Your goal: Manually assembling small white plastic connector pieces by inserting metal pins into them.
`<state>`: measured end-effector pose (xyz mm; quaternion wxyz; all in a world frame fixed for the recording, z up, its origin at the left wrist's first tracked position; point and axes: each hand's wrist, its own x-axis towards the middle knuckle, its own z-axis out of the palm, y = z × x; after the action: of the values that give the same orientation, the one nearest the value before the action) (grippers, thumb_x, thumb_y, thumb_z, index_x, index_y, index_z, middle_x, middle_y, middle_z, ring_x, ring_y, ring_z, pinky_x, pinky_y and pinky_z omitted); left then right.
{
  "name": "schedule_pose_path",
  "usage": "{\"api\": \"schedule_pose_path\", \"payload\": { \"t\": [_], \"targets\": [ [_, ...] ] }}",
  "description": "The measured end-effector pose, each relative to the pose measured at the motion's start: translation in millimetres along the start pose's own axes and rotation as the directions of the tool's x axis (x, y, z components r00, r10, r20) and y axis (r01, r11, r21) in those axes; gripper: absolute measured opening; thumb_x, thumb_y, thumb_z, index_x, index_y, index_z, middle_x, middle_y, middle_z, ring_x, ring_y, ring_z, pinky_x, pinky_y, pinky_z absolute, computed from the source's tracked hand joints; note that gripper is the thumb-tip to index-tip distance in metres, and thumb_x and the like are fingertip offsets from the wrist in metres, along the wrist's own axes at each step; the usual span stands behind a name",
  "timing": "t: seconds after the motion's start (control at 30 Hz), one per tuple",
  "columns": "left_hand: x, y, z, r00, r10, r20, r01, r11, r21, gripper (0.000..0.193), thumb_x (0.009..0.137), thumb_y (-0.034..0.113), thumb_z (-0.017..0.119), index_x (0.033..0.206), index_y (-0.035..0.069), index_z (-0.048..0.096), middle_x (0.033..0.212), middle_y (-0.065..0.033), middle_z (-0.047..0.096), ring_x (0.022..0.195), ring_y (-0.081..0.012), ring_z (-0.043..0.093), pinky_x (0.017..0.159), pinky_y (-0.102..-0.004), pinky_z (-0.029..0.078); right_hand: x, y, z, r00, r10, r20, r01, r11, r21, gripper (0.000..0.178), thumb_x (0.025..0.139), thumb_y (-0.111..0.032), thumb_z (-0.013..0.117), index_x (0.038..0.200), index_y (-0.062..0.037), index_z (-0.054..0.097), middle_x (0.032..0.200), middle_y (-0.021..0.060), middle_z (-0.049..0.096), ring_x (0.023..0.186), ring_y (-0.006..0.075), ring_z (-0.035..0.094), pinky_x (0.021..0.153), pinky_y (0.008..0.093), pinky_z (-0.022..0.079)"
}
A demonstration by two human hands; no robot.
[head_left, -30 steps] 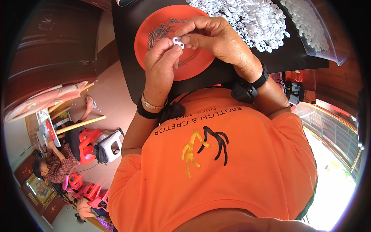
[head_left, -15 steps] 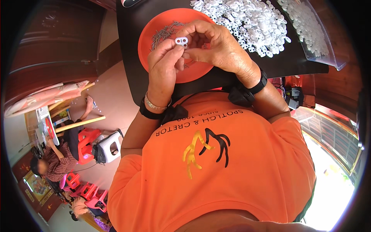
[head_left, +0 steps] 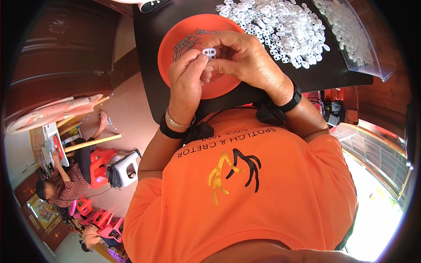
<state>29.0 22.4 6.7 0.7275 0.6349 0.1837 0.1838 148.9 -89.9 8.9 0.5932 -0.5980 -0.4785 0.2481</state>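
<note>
Above a red plate (head_left: 219, 90), a small white plastic piece with several round holes (head_left: 209, 53) is pinched between both hands. My left hand (head_left: 187, 72) holds its left side between thumb and fingers. My right hand (head_left: 245, 55) curls round from the right, thumb and forefinger closed at the piece; anything else between those fingertips is hidden. Thin grey metal screws or pins (head_left: 187, 45) lie heaped in the plate behind my left hand. To the right of the plate spreads a large pile of similar white pieces (head_left: 285, 33).
A clear plastic bin (head_left: 351, 39) full of white pieces lies tilted at the right of the dark table (head_left: 151, 83). A white object with a dark patch (head_left: 149, 4) sits at the far edge. At left, a person (head_left: 66, 184) sits among red stools (head_left: 100, 164).
Both hands stay on the white piece, which has turned slightly so its holes face me more fully. The table and plate appear a little lower in the picture.
</note>
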Motion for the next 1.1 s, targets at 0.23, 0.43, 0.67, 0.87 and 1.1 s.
{"api": "schedule_pose_path", "payload": {
  "t": [0.23,0.43,0.67,0.87,1.1],
  "targets": [
    [0,1,0,0.997,-0.067,-0.032,0.066,0.998,-0.024,0.026,0.092,0.022,0.049,0.076,0.003,0.057,0.059,0.0004,0.053,0.054,-0.0067,0.048,0.051,-0.0212,0.035,2,10,2,0.954,-0.298,-0.018,0.277,0.906,-0.319,0.028,0.076,-0.008,0.075,0.101,-0.0046,0.063,0.080,0.0048,0.063,0.071,0.0146,0.064,0.061,0.0257,0.051],
    [-1,-1,-1,0.998,-0.046,-0.040,0.044,0.999,-0.030,0.025,0.091,0.020,0.049,0.073,0.003,0.055,0.059,-0.0012,0.052,0.053,-0.0074,0.046,0.051,-0.0215,0.035,2,10,4,0.923,-0.384,-0.021,0.348,0.858,-0.379,0.024,0.076,-0.007,0.073,0.097,-0.0045,0.062,0.080,0.0064,0.063,0.071,0.0208,0.065,0.062,0.0283,0.052],
    [-1,-6,-5,0.999,0.044,0.012,-0.044,0.999,-0.016,0.025,0.091,0.017,0.046,0.077,-0.001,0.055,0.060,-0.0030,0.051,0.053,-0.0087,0.045,0.050,-0.0223,0.034,-2,9,8,0.924,-0.381,-0.038,0.330,0.843,-0.425,0.020,0.076,-0.009,0.070,0.093,-0.0033,0.062,0.083,0.0101,0.065,0.072,0.0274,0.065,0.062,0.0329,0.053],
    [0,-8,-4,0.996,0.086,0.020,-0.086,0.996,0.010,0.026,0.092,0.017,0.042,0.083,-0.003,0.057,0.061,-0.0040,0.051,0.051,-0.0093,0.044,0.048,-0.0220,0.032,-4,12,10,0.918,-0.391,-0.064,0.326,0.837,-0.439,0.017,0.078,-0.011,0.069,0.092,-0.0044,0.062,0.076,0.0091,0.065,0.068,0.0268,0.065,0.060,0.0330,0.054],
    [-1,-9,-1,0.992,0.127,0.004,-0.127,0.992,0.001,0.026,0.092,0.016,0.042,0.084,-0.004,0.057,0.061,-0.0043,0.050,0.051,-0.0098,0.044,0.047,-0.0223,0.032,-6,9,9,0.926,-0.370,-0.068,0.309,0.851,-0.425,0.014,0.080,-0.013,0.069,0.090,-0.0052,0.064,0.076,0.0083,0.065,0.066,0.0262,0.065,0.058,0.0314,0.053]
  ]
}}
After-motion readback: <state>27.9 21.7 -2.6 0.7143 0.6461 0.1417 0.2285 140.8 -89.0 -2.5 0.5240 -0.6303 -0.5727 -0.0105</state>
